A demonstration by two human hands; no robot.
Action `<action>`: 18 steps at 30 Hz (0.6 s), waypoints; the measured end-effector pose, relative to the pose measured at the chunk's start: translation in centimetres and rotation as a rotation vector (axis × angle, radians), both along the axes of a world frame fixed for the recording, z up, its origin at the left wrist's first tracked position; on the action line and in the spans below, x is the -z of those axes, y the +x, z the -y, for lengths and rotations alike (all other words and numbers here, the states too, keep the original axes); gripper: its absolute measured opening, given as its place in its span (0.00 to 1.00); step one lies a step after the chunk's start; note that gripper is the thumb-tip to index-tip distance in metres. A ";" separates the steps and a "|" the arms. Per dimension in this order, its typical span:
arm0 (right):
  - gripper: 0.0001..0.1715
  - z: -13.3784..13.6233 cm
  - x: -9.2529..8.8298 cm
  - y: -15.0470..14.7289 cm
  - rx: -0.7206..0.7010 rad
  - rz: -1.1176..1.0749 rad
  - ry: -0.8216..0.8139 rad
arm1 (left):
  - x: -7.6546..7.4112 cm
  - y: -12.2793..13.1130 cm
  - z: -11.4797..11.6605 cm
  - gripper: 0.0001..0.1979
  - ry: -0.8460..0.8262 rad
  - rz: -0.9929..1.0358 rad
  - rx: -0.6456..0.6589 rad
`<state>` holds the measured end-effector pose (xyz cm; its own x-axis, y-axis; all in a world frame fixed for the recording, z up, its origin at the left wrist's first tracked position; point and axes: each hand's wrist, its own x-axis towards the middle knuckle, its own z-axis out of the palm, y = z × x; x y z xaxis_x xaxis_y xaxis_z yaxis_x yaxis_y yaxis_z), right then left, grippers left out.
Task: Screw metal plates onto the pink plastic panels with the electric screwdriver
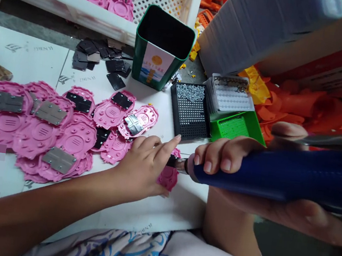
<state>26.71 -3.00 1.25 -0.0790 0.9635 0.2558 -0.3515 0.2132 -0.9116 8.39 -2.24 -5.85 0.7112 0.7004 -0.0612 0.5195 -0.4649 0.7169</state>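
On the white worktop (128,210), seen from the head, the left hand (139,163) lies with fingers spread over a pink moulded plastic shell (168,180), while the right hand (233,153) wraps around a dark-blue cylindrical screwdriver (278,171), its metal tip at the shell's black plate (172,161). Beyond them stands a black rectangular perforated tray (191,128) of small silver screws (191,92), near an open dark-green tin (142,57); more pink plastic shells with metal plates (44,130) overlap in a heap to the left.

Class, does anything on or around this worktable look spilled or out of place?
Yes: yellow pieces lie strewn beside the green tin, and black plates lie scattered to its left. Both look untidy against the screws gathered in the black tray.
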 end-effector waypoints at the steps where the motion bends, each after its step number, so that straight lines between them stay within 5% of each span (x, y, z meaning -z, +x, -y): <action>1: 0.28 0.1 0.1 -0.1 0.003 0.002 0.002 | 0.0 0.0 0.0 0.62 0.008 -0.007 0.003; 18: 0.26 -0.2 0.4 0.5 -0.095 0.097 0.020 | 0.0 0.1 0.0 0.58 0.064 -0.020 0.013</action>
<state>27.23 -2.83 0.83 -0.1947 0.9454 0.2614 -0.2811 0.2015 -0.9383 8.45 -2.24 -5.83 0.7194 0.6939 -0.0311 0.5269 -0.5160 0.6754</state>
